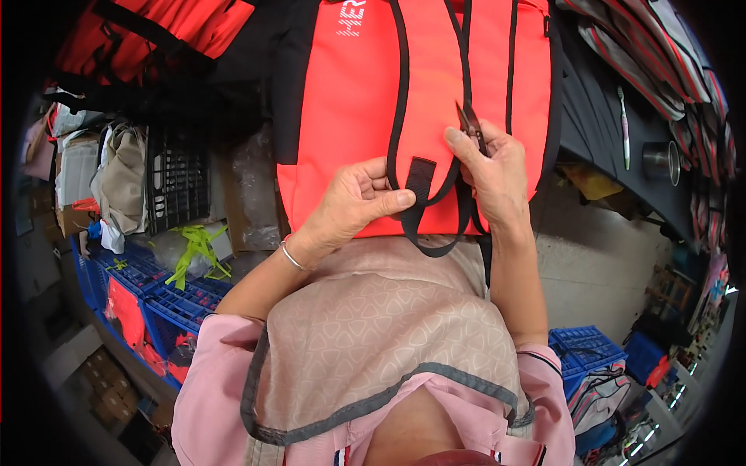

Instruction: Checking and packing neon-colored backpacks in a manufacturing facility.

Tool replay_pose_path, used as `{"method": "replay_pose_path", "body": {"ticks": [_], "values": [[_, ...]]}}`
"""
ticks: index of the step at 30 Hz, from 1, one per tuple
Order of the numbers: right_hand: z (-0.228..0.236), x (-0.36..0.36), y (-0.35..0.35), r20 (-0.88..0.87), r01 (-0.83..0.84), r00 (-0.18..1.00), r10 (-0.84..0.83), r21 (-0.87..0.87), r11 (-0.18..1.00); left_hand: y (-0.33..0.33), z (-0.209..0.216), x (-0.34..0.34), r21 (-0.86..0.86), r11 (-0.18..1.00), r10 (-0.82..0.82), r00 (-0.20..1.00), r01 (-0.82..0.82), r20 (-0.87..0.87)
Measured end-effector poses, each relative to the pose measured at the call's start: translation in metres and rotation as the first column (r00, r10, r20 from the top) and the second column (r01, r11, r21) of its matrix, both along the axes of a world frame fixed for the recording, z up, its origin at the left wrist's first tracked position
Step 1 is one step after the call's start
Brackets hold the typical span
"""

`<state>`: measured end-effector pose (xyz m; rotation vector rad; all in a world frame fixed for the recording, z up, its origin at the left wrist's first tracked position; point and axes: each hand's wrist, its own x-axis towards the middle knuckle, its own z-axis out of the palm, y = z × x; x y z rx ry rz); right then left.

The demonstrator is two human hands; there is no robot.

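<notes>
A bright red-orange backpack (350, 101) with black side panels lies in front of me, its padded shoulder straps facing up. My left hand (359, 198) pinches the lower end of one shoulder strap (429, 85), thumb on top beside the black webbing (420, 180) sewn there. In my right hand (497, 167) is a pair of small dark thread snips (471, 128), blades pointing up and away from me over the strap. Black webbing hangs in a loop below the strap end, near the bag's near edge.
More red bags (163, 39) lie at far left. A black crate (179, 175) and blue crates (183, 311) stand to the left, with green strips (196, 252) on top. On the dark surface at right are a toothbrush (624, 128) and a metal cup (660, 163); striped fabric pieces (637, 54) lie beyond.
</notes>
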<state>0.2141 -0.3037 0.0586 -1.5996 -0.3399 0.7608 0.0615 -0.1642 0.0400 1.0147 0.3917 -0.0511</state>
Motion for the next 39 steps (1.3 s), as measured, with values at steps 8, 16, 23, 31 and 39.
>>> {"method": "replay_pose_path", "body": {"ticks": [8,16,23,31,39], "values": [[-0.009,0.006,0.000,-0.241,0.090,0.969,-0.059,0.121,0.989,0.012,-0.012,0.018,0.868,0.361,-0.106,0.910,-0.341,0.401],[-0.002,0.005,-0.002,-0.190,0.104,0.978,-0.088,0.076,0.992,0.039,-0.028,0.037,0.785,-0.106,-0.456,0.732,-0.610,0.507],[-0.015,0.010,-0.007,-0.176,0.110,0.978,-0.110,-0.009,0.994,0.023,-0.025,0.035,0.896,0.255,-0.389,0.810,-0.363,0.439],[-0.012,-0.037,-0.057,-0.152,-0.277,0.955,0.256,-0.136,0.951,0.018,-0.031,0.042,0.919,0.274,-0.272,0.893,-0.285,0.358],[0.032,-0.011,-0.087,0.301,-0.172,0.921,0.247,-0.254,0.952,0.012,-0.033,0.041,0.898,0.305,-0.217,0.895,-0.317,0.390]]}}
